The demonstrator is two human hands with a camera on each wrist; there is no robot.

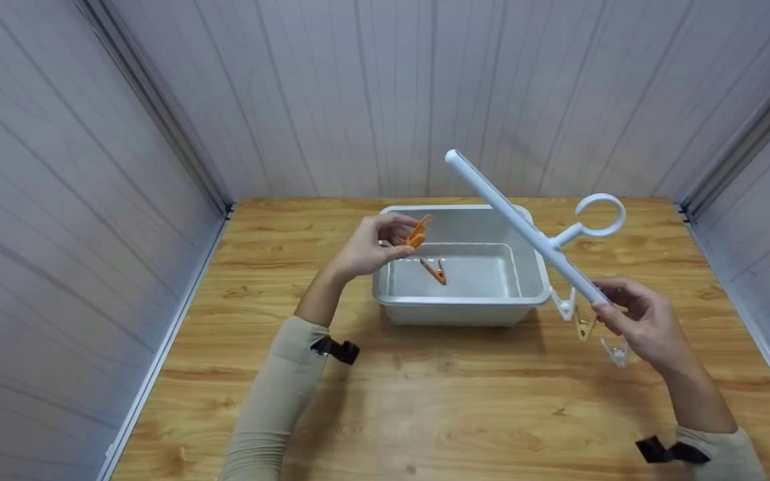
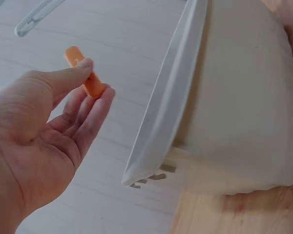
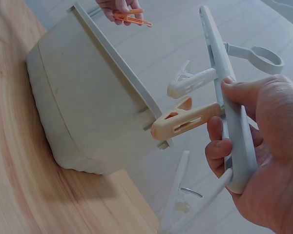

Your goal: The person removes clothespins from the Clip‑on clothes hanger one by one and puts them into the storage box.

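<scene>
Nearest the head camera are two forearms in beige sleeves, each with a black strap at the wrist, reaching over a light wooden table (image 1: pixel 425 414). The right hand (image 1: pixel 646 327) is curled around the lower end of a long white plastic hanger bar with a ring-shaped hook (image 1: pixel 525 227), thumb on top and fingers wrapped beneath. The bar is held tilted, its far end rising up and to the left above the table, and its ring hook (image 1: pixel 600 215) points to the right. Three pegs are clipped to the bar just beside the gripping hand and hang below it: a white plastic clothes peg (image 3: pixel 193 82) nearest the hook, then a cream plastic clothes peg (image 3: pixel 183 121), then a second white peg (image 3: pixel 178 197) at the hand itself.

The left hand (image 1: pixel 368 248) hovers over the left rim of a grey rectangular plastic tub (image 1: pixel 458 304), which stands on the table between the two hands. Its thumb and fingertips pinch a small orange plastic clothes peg (image 1: pixel 417 234), held in the air above the tub's left edge. A second orange clothes peg (image 1: pixel 433 270) lies on the tub's floor, near its left side. Pale panelled walls (image 1: pixel 77 200) enclose the table on three sides.
</scene>
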